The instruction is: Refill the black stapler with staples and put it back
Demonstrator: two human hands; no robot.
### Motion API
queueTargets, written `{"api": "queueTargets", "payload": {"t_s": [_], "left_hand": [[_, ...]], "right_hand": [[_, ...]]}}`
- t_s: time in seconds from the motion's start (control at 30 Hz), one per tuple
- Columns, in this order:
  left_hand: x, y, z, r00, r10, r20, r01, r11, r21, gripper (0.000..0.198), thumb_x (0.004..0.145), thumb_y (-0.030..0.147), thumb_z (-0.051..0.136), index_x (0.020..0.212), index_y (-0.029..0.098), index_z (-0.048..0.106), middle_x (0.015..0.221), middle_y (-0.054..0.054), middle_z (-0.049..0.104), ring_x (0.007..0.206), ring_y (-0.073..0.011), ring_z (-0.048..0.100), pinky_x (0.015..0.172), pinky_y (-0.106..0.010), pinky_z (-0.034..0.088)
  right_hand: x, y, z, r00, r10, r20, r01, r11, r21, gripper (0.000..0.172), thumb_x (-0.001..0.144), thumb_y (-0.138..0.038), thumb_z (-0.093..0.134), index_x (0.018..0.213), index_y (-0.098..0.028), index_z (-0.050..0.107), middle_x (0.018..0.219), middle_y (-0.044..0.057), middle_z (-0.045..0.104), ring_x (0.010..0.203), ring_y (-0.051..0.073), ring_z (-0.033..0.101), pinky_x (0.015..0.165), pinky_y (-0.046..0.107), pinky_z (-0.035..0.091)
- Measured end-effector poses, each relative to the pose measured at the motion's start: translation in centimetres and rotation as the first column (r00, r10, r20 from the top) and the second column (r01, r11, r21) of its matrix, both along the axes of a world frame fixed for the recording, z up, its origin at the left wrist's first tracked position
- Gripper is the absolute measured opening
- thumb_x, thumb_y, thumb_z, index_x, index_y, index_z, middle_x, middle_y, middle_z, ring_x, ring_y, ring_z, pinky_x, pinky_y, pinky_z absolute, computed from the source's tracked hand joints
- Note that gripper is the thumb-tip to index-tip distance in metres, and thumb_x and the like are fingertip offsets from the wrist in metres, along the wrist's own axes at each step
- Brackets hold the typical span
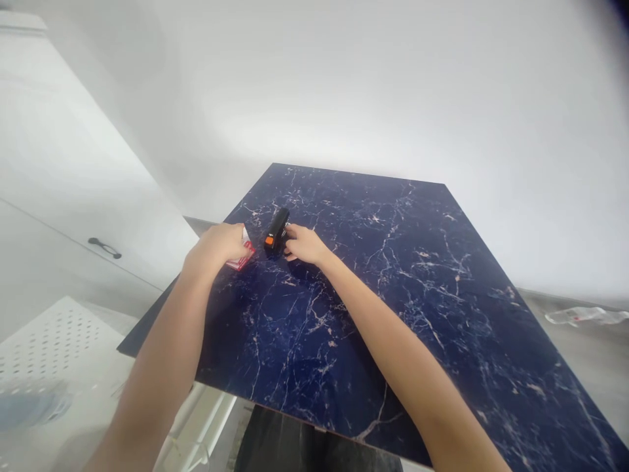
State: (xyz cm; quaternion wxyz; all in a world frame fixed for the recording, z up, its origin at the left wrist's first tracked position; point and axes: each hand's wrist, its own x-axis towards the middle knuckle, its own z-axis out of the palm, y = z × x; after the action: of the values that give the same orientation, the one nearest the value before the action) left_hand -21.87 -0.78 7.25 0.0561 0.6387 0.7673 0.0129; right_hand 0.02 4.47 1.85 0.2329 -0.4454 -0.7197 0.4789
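A black stapler [278, 229] with an orange patch on its near end is on the left part of the dark blue marble-patterned table [373, 275]. My right hand [304, 244] is at the stapler's right side, fingers curled against it; its fingertips are partly hidden. To the left of the stapler, my left hand [219, 246] is closed on a small red-and-white box [240, 261] just over the tabletop. Part of the box is covered by my fingers.
White wall [368, 85] stands behind the table. A white cabinet with a dark handle [105, 248] is on the left, above a white perforated panel [59, 334]. Clear crumpled plastic [584, 316] lies beyond the right edge. A dark seat [275, 442] is below the front edge.
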Motion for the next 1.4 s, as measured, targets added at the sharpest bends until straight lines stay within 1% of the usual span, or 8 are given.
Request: {"api": "queueTargets", "payload": {"t_s": [0.13, 0.27, 0.5, 0.7, 0.9, 1.13, 1.27, 1.4], "left_hand": [[2.3, -0.5, 1.6, 0.99, 0.093, -0.105, -0.063, 0.964, 0.259, 0.037, 0.085, 0.043, 0.07, 0.113, 0.019, 0.067, 0.095, -0.016, 0.074, 0.09, -0.0375, 0.072, 0.077, -0.045, 0.054], [5.9, -1.2, 1.6, 0.998, -0.015, -0.056, 0.045, 0.812, 0.582, 0.033, 0.097, 0.039, 0.057, 0.123, 0.019, 0.064, 0.118, -0.014, 0.069, 0.101, -0.0315, 0.069, 0.088, -0.043, 0.053], [10.1, 0.5, -3.8, 0.921, -0.313, -0.234, 0.387, 0.812, 0.437, 0.03, 0.098, 0.024, 0.052, 0.12, 0.017, 0.071, 0.128, -0.019, 0.063, 0.119, -0.0395, 0.059, 0.103, -0.058, 0.042], [8.9, 1.6, -5.4, 0.92, -0.27, -0.285, 0.375, 0.82, 0.433, 0.032, 0.098, 0.026, 0.054, 0.117, 0.018, 0.077, 0.128, -0.019, 0.066, 0.147, -0.0449, 0.035, 0.118, -0.065, 0.029], [6.8, 1.7, -4.5, 0.945, -0.281, -0.168, 0.327, 0.8, 0.503, 0.041, 0.104, 0.041, 0.048, 0.13, 0.021, 0.072, 0.145, -0.014, 0.061, 0.144, -0.0407, 0.04, 0.12, -0.059, 0.031], [0.5, 2.3, -3.8, 0.984, 0.138, 0.115, -0.175, 0.878, 0.445, 0.048, 0.103, 0.035, 0.038, 0.135, 0.02, 0.07, 0.143, -0.018, 0.064, 0.133, -0.0421, 0.055, 0.108, -0.06, 0.042], [-0.2, 3.3, -4.9, 0.968, -0.027, 0.248, -0.042, 0.961, 0.272, 0.047, 0.098, 0.027, 0.04, 0.133, 0.025, 0.071, 0.132, -0.009, 0.074, 0.121, -0.0302, 0.067, 0.1, -0.04, 0.051], [0.6, 3.6, -5.0, 0.945, -0.145, 0.293, 0.021, 0.921, 0.388, 0.049, 0.101, 0.028, 0.036, 0.138, 0.02, 0.067, 0.14, -0.01, 0.07, 0.128, -0.0277, 0.064, 0.107, -0.038, 0.048]], "right_hand": [[-0.3, -0.8, 0.2, 0.967, 0.033, -0.252, -0.103, 0.957, -0.271, 0.076, 0.079, -0.008, 0.062, 0.152, -0.025, 0.051, 0.154, 0.013, 0.059, 0.076, 0.017, 0.077, 0.07, 0.033, 0.07], [0.1, 0.4, -0.1, 0.906, -0.262, -0.332, 0.148, 0.932, -0.332, 0.057, 0.085, -0.008, 0.056, 0.141, -0.022, 0.058, 0.149, 0.013, 0.063, 0.065, 0.012, 0.072, 0.068, 0.032, 0.069], [3.8, 3.3, -0.8, 0.8, -0.515, -0.308, 0.457, 0.856, -0.243, 0.055, 0.086, -0.005, 0.039, 0.136, -0.015, 0.061, 0.143, 0.016, 0.066, 0.07, 0.009, 0.069, 0.072, 0.025, 0.063], [5.0, 3.1, -1.4, 0.848, -0.449, -0.283, 0.413, 0.893, -0.178, 0.049, 0.083, -0.005, 0.041, 0.122, -0.014, 0.069, 0.128, 0.014, 0.074, 0.068, 0.01, 0.07, 0.068, 0.024, 0.061], [4.9, 3.0, -2.2, 0.911, -0.341, -0.231, 0.333, 0.94, -0.074, 0.049, 0.083, -0.003, 0.039, 0.116, -0.015, 0.072, 0.12, 0.01, 0.076, 0.066, 0.009, 0.068, 0.065, 0.021, 0.059], [5.0, 2.9, -2.8, 0.939, -0.284, -0.195, 0.292, 0.956, 0.014, 0.046, 0.085, -0.004, 0.041, 0.117, -0.015, 0.072, 0.115, 0.009, 0.077, 0.073, 0.01, 0.07, 0.07, 0.022, 0.06], [5.0, 2.8, -2.8, 0.948, -0.27, -0.171, 0.281, 0.959, 0.046, 0.045, 0.084, -0.003, 0.042, 0.116, -0.016, 0.072, 0.113, 0.008, 0.077, 0.073, 0.01, 0.07, 0.068, 0.021, 0.059], [5.1, 2.7, -2.7, 0.954, -0.263, -0.144, 0.276, 0.958, 0.077, 0.047, 0.085, -0.002, 0.041, 0.117, -0.017, 0.072, 0.112, 0.007, 0.078, 0.074, 0.01, 0.071, 0.071, 0.022, 0.06]]}}
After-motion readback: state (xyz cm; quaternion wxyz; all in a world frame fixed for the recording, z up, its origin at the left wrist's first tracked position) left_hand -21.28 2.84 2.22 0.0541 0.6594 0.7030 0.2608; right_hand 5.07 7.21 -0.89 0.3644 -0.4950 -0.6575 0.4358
